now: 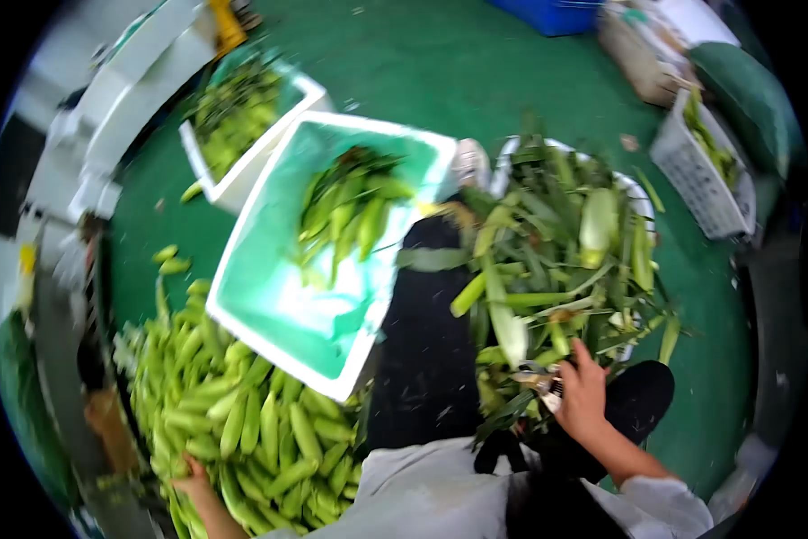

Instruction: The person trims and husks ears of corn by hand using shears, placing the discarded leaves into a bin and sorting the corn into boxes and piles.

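My left hand (193, 483) reaches into a large heap of green corn ears in their husks (269, 431) at the lower left. It touches the ears at the heap's edge; its fingers are partly hidden, and I cannot see whether they grip one. In my right hand (583, 395) are what look like metal pruning shears (540, 382), held over the near side of a pile of husk leaves (547, 216). A pale peeled-back husk (510, 332) lies just beyond the tool's tip.
Between the two piles, a white foam box (233, 269) with a green-tinted inside holds several trimmed corn ears (345, 211). Behind it stands another foam box (312, 94) of corn. A white basket (705, 180) is at right, and a blue bin (547, 13) at the back.
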